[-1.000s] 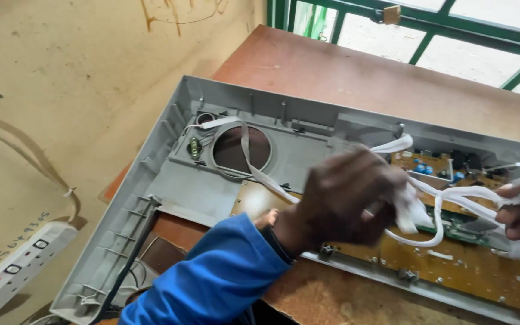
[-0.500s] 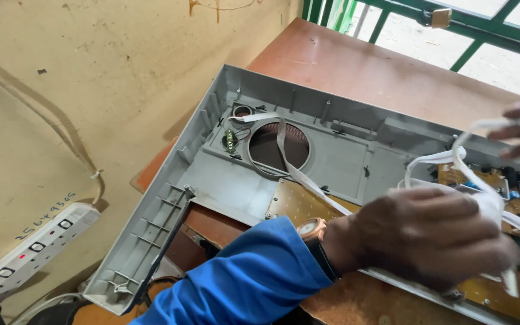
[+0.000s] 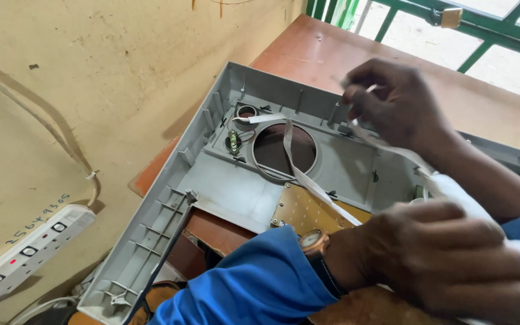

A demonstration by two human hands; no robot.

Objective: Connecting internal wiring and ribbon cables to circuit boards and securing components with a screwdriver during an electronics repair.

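A grey plastic casing lies open on a wooden table, with a round speaker grille in its floor. A tan circuit board sits beside the grille. My left hand, with a wristwatch and a blue sleeve, is closed around a bundle of white cables at the lower right. My right hand is raised over the casing's far wall and pinches a thin white flat cable between its fingertips. Another flat ribbon runs across the grille toward the board.
A yellow wall stands at the left, with a white power strip leaning against it. Green window bars with a padlock are behind the table. A black wire hangs by the casing's near corner.
My right hand has come in from the right edge and risen over the casing with a white cable. My left hand has slid toward the lower right, still gripping the bundle.
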